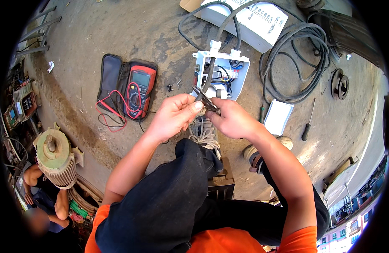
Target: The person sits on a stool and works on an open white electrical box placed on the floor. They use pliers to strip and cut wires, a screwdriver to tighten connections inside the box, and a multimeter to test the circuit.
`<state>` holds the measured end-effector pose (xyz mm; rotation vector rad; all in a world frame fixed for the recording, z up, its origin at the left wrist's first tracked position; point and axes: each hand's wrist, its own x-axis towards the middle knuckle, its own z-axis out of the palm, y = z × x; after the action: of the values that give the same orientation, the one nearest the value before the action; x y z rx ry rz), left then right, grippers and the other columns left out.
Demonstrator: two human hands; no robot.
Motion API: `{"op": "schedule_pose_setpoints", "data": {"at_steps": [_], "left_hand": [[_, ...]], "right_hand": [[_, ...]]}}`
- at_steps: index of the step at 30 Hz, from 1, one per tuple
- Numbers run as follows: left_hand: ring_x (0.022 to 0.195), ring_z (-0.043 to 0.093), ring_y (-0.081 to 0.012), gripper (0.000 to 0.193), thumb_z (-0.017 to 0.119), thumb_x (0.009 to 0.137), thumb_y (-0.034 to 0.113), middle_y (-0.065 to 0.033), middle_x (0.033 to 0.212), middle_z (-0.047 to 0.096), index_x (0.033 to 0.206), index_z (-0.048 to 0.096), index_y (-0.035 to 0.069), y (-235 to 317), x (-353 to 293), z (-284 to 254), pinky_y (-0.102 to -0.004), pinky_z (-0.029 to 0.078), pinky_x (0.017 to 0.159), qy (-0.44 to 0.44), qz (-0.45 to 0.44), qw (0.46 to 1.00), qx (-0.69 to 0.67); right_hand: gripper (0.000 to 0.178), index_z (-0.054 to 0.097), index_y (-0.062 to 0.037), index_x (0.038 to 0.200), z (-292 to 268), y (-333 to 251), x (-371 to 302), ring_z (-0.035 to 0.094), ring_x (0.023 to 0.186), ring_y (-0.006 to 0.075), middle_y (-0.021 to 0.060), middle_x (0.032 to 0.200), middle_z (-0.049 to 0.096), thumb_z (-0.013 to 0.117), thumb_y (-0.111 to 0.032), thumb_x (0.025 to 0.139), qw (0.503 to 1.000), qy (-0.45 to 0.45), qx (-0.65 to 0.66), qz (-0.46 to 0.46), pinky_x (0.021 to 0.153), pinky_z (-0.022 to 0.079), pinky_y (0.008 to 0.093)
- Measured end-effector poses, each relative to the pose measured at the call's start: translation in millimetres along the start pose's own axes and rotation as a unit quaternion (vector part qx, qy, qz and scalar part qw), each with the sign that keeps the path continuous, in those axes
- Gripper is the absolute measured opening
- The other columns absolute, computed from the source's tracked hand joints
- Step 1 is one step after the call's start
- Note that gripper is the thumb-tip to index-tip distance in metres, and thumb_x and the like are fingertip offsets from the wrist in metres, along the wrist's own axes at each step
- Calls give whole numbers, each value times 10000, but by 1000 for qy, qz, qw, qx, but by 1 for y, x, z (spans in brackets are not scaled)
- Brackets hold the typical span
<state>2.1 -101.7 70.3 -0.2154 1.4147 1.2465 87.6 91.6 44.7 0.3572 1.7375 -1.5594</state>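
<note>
Just below the open white box, my two hands meet. My right hand (pixel 233 119) is closed round a dark metal tool (pixel 208 100) that looks like pliers, its head pointing up and left. My left hand (pixel 174 114) is closed, thumb and forefinger pinching at the end of a black cable (pixel 210 76) beside the tool's jaws. That cable runs down across the front of the white electrical box (pixel 244 74). Coloured wires (pixel 225 76) and a round white part (pixel 220 90) show inside the box. My fingers hide the cable's tip and the tool's handles.
On the left lies a red multimeter (pixel 139 90) in its black case, with red and black leads. Coiled black cable (pixel 268 67), a white carton (pixel 245 21), a white pad (pixel 279 119) and a screwdriver (pixel 305 131) lie right. A motor (pixel 55 156) stands lower left near another person.
</note>
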Motion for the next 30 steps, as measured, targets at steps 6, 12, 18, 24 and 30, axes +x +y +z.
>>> {"op": "schedule_pose_setpoints", "data": {"at_steps": [6, 12, 18, 24, 30], "left_hand": [[611, 473, -23, 251, 583, 1054, 213, 47, 713, 549, 1111, 684, -10, -3, 2, -5, -208, 386, 542, 27, 31, 994, 104], [671, 525, -29, 193, 649, 1002, 165, 30, 770, 626, 985, 686, -24, -10, 23, 27, -235, 434, 591, -17, 42, 995, 89], [742, 680, -281, 168, 628, 974, 160, -149, 822, 676, 992, 700, 9, 20, 47, 23, -383, 521, 685, -82, 210, 876, 426], [875, 678, -331, 181, 588, 915, 6, -153, 932, 678, 1067, 686, -2, 60, 71, 41, -408, 531, 790, -160, 294, 812, 479], [1182, 584, -243, 260, 644, 787, 39, -40, 1095, 657, 1036, 704, 82, 73, 102, -1, -402, 452, 1031, -139, 415, 502, 746]], "right_hand": [[335, 633, 8, 1241, -11, 20, -23, 638, 908, 159, 79, 983, 705, 602, -184, 968, 991, -39, 108, 73, 804, 514, 329], [512, 582, 43, 1310, 29, 28, -44, 671, 939, 138, 62, 983, 731, 759, -267, 943, 855, 227, 467, 3, 884, 519, 304], [403, 637, 38, 1226, 42, 18, -47, 658, 850, 105, 57, 944, 718, 799, -111, 889, 829, 324, 456, 19, 791, 526, 275], [291, 638, 23, 1112, 56, 27, -30, 624, 771, 117, 42, 884, 688, 777, -104, 889, 840, 327, 431, 40, 722, 495, 276], [396, 559, 68, 1247, 75, 34, -25, 609, 754, 136, 64, 886, 663, 705, -72, 907, 800, 379, 457, 82, 734, 493, 287]]}}
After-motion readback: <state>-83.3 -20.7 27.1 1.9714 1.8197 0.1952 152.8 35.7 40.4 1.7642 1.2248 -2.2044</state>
